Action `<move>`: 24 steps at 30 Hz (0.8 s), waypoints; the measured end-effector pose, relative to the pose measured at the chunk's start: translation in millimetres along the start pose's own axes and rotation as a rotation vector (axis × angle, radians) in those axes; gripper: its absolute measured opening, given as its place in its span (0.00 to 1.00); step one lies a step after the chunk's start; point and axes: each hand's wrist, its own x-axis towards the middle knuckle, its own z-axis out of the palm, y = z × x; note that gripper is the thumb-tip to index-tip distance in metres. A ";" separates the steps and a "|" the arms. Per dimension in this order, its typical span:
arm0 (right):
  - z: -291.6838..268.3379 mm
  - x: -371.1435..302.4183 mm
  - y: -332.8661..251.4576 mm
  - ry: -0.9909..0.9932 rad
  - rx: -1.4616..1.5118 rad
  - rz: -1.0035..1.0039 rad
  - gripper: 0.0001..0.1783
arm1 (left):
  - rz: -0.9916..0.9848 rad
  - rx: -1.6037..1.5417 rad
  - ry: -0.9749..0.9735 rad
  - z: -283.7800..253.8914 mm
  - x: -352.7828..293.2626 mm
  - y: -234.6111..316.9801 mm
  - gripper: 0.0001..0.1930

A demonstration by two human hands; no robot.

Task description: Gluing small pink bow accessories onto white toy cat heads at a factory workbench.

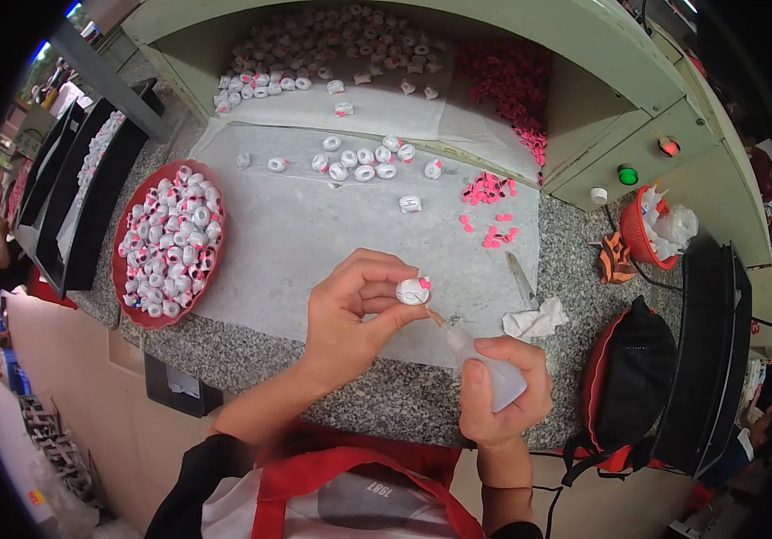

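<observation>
Pinched between the fingers of my left hand (354, 310) is a small round white piece (412, 290) with dark lines and a pink patch on its upper right. My right hand (507, 391) grips a translucent white squeeze bottle (487, 366), tilted so its thin nozzle (435, 316) points up at the underside of the piece. The nozzle tip is close to the piece; whether they touch I cannot tell. Beyond my hands, several similar white pieces (364, 172) lie on the white sheet (287, 234). Small flat pink parts (488, 188) are scattered to their right.
A red basket (120, 260) heaped with white pieces stands at left. The pale green cabinet (584, 117) holds more white pieces and a pink pile (505, 85). A blade-like metal tool (519, 275), crumpled tissue (536, 318), a black bag (635, 368) and an orange-red basket (639, 235) are at right.
</observation>
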 end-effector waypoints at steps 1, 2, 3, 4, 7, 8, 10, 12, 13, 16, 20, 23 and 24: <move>0.5 0.2 1.0 0.001 0.000 0.002 0.12 | -0.002 0.000 -0.001 0.0 -0.1 0.1 0.14; 1.0 0.8 2.3 0.005 0.006 -0.017 0.12 | -0.012 -0.033 -0.001 0.0 -0.2 0.5 0.14; 1.2 1.1 3.1 0.009 0.012 -0.037 0.12 | -0.022 -0.067 -0.001 0.0 0.1 0.6 0.14; 0.9 0.8 2.9 0.010 0.010 -0.035 0.12 | -0.023 -0.067 -0.003 0.0 0.5 1.9 0.14; -0.4 0.0 1.9 0.014 0.015 -0.034 0.12 | -0.144 -0.114 -0.022 -1.9 1.4 5.8 0.15; -0.7 -0.6 2.4 0.019 0.015 -0.036 0.13 | -0.176 -0.130 -0.032 -3.0 1.7 5.6 0.15; -1.3 -0.7 2.8 0.026 0.015 -0.038 0.13 | -0.208 -0.147 -0.043 -3.2 2.5 6.0 0.15; -1.6 0.1 3.0 -0.002 0.024 -0.034 0.13 | -0.241 -0.181 -0.029 -2.3 3.2 7.9 0.16; -1.3 0.0 3.8 0.000 0.023 -0.032 0.13 | -0.243 -0.180 -0.031 -2.5 3.4 7.4 0.16; -1.4 -0.9 4.8 0.027 0.033 -0.056 0.13 | -0.254 -0.208 -0.043 -4.2 3.8 5.7 0.16; -3.6 0.6 3.4 0.026 0.012 -0.005 0.12 | -0.239 -0.216 -0.061 -6.4 4.3 3.5 0.16; -4.9 0.5 2.4 0.019 0.004 -0.013 0.12 | -0.226 -0.222 -0.059 -7.3 4.3 1.6 0.16; -5.5 0.1 2.0 0.005 0.016 -0.001 0.12 | -0.215 -0.222 -0.055 -7.4 4.2 1.2 0.16</move>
